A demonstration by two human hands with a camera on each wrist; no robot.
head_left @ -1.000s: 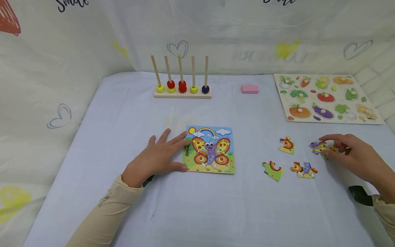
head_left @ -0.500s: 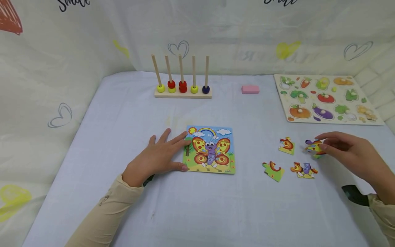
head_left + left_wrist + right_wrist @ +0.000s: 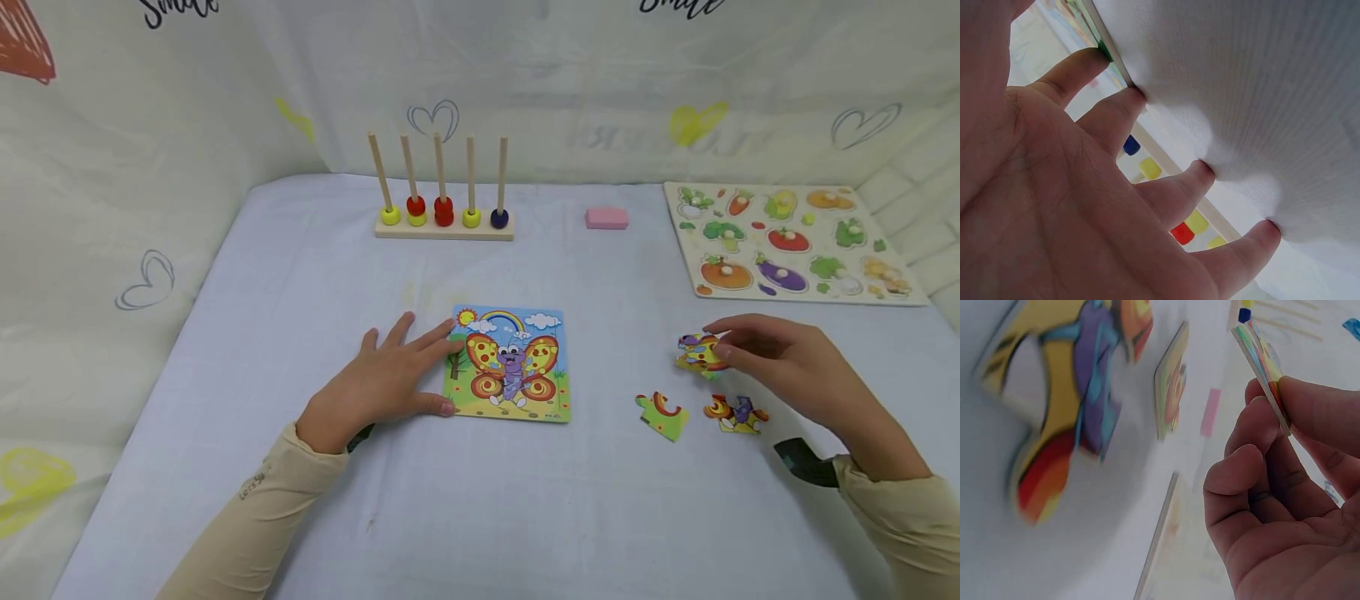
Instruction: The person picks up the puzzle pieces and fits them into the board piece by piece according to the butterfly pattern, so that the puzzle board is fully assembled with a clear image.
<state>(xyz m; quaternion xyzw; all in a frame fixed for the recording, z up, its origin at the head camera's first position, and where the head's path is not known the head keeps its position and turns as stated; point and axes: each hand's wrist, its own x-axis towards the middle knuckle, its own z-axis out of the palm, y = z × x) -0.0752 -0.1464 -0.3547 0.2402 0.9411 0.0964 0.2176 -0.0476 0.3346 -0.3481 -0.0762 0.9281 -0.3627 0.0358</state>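
My left hand [image 3: 382,379] lies spread at the left side of a square butterfly picture board [image 3: 551,404]. Its thumb and some fingertips touch that edge, while other fingertips rest on the cloth in the left wrist view. To the right, my right hand [image 3: 795,367] pinches a colourful jigsaw puzzle piece [image 3: 703,354] between thumb and fingers. In the right wrist view, the held piece is seen nearly edge-on, raised off the cloth. Another puzzle piece [image 3: 1171,387] lies beneath it, mostly covered in the head view. Nearer the front are a green piece [image 3: 666,421] and a purple-and-orange piece [image 3: 738,414].
A wooden peg stand [image 3: 444,234] with coloured beads is at the back. A pink block [image 3: 607,218] lies right of it. The vegetable knob puzzle [image 3: 757,237] fills the back right corner. White cloth [image 3: 480,517] covers the table.
My right hand has moved left with the pinched puzzle piece, from the far right to above another loose piece. My left hand and the butterfly board have stayed put.
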